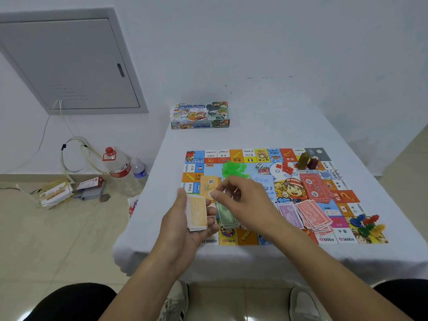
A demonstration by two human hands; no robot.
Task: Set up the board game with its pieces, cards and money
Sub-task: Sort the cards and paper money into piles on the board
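Over board (261, 181): left hand (185, 228) holds orange notes (197, 213).

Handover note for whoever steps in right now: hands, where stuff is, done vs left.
Left hand holds a stack of orange notes. Right hand hovers above the board, fingers loosely curled; whether it holds a note is unclear.
On the board: green notes, purple notes, red notes, orange cards, red cards, green houses, die, pawns. Box at the table's far end.
Left: lay down the orange notes.
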